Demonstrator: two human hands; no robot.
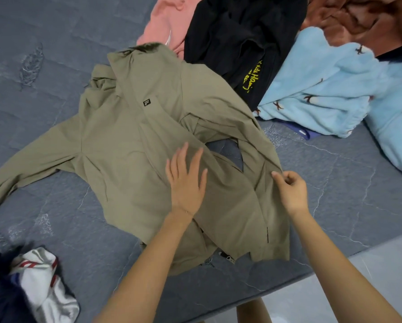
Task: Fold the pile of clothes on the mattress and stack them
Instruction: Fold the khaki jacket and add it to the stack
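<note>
A khaki jacket [134,141] with a small black logo lies spread on the grey mattress [43,101], one sleeve stretched out to the left. My left hand [187,180] rests flat on its front panel with fingers straight. My right hand [291,191] pinches the jacket's right edge between thumb and fingers. At the back lies the pile: a pink garment [165,24], a black one with yellow lettering [237,38], a brown fleece [358,17] and a light blue fleece [330,89].
A white, red-striped garment [46,283] and a dark navy one [1,292] lie at the front left corner. The mattress's front edge runs diagonally at lower right, with pale floor [381,264] beyond it.
</note>
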